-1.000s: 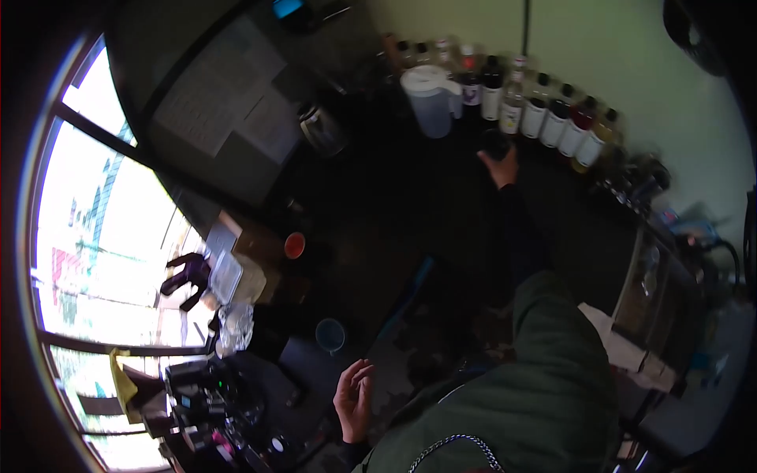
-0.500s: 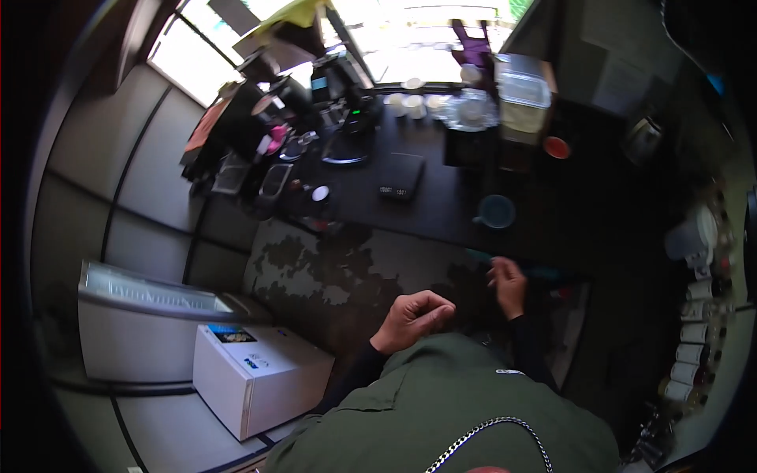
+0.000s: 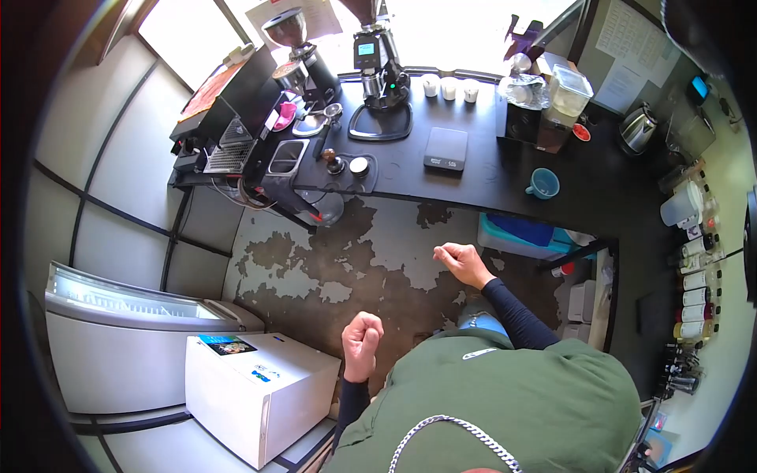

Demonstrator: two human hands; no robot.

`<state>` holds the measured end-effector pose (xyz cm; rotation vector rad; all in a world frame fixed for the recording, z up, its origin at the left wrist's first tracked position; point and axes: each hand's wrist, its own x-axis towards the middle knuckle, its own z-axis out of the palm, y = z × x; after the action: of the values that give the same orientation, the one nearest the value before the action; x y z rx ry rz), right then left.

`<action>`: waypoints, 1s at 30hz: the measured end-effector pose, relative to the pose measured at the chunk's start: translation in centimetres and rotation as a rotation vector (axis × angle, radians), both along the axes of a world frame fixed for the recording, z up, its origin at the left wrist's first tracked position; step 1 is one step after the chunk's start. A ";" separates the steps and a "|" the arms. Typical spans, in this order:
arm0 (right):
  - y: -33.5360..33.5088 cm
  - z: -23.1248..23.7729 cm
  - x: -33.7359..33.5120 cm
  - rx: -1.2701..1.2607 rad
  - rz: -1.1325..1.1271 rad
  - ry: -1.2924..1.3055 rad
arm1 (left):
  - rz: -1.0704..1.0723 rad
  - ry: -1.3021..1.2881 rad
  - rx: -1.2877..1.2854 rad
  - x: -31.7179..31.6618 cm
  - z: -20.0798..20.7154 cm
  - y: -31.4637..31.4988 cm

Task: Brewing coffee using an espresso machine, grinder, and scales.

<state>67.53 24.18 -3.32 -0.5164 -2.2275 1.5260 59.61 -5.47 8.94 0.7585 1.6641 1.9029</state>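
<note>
My left hand (image 3: 362, 345) is raised in front of my body over the floor, its fingers curled in and nothing showing in them. Further forward and to the right, my right hand (image 3: 465, 266) hovers with its fingers folded; it too shows nothing held. Neither hand touches the black counter (image 3: 489, 169). On that counter, beyond my right hand, a blue mug (image 3: 543, 184) sits close to the near edge. A flat black scale (image 3: 446, 150) lies left of the mug.
A coffee grinder (image 3: 378, 63), white cups (image 3: 449, 87), a tamper (image 3: 333, 162) and an espresso machine (image 3: 229, 118) line the counter. A kettle (image 3: 638, 128) stands right, near several bottles (image 3: 695, 298). A white fridge (image 3: 260, 386) and a chest freezer (image 3: 126, 339) are left; a teal bin (image 3: 512, 236) sits under the counter.
My view has shifted and become sharper and brighter. Both hands have moved left in the picture, the left one lower, the right one slightly farther forward. They remain without any visible object.
</note>
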 end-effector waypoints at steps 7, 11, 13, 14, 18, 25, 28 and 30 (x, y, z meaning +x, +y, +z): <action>0.0 1.7 -9.6 -0.071 -0.042 0.041 | 0.110 -0.089 -0.118 -2.5 -0.7 -4.0; 4.4 3.5 -18.9 0.041 -0.154 0.234 | 0.116 -0.007 -0.172 -5.9 -0.7 -3.0; 8.2 3.8 -24.5 0.087 -0.257 0.280 | 0.123 -0.010 -0.185 -8.0 0.3 -2.0; 10.3 4.2 -27.5 0.113 -0.278 0.359 | 0.131 0.027 -0.210 -9.1 0.8 -1.4; 19.0 4.5 -38.5 0.090 -0.469 0.321 | 0.159 0.120 -0.229 -14.0 1.5 1.7; 24.7 3.2 -47.5 0.095 -0.556 0.036 | 0.174 0.054 -0.185 -20.7 1.2 8.5; 23.4 2.8 -47.6 0.089 -0.579 0.025 | 0.141 0.048 -0.226 -23.2 1.0 10.7; 21.8 1.7 -46.2 0.057 -0.535 0.062 | 0.095 0.072 -0.233 -24.9 0.8 12.3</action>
<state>21.33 45.93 -1.57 -0.9410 -1.8713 1.1750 34.68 6.87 9.77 0.6712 1.9560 1.7201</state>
